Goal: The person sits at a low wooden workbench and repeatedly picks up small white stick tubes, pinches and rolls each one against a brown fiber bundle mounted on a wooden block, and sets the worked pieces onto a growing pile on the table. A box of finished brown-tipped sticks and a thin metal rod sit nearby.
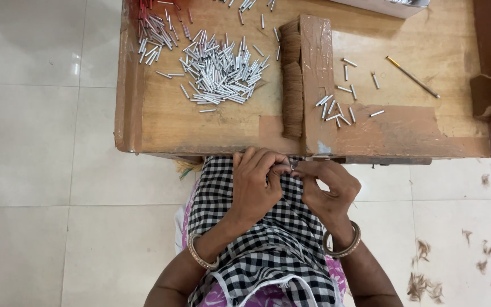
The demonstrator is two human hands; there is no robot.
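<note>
A person seated at a low wooden work table (200,128) brings both hands together just below the table's near edge, over a black-and-white checked apron (268,250). The left hand (255,187) has its fingers curled in tight, thumb and fingertips pinched on a small silvery metal tube (292,165), of which only the shiny tip shows between the two hands. The right hand (328,190) is likewise closed to a pinch, its fingertips meeting the same tube from the other side; whether it also grips anything else cannot be told. Each wrist carries a bangle. On the table, a loose heap of short silver tubes (220,71) lies toward the far left corner, spilling toward the far edge, with a few reddish ones among them. A raised wooden block (316,68) stands near the middle of the table, brown bristle bundles (292,85) stacked against its left side. A smaller scatter of tubes (336,108) lies just right of the block, near the front edge. A thin brass-tipped rod (411,77) rests toward the right, and a brown curved holder (486,95) sits against the right edge. Tufts of brown fibre (424,281) litter the pale tiled floor at right.
</note>
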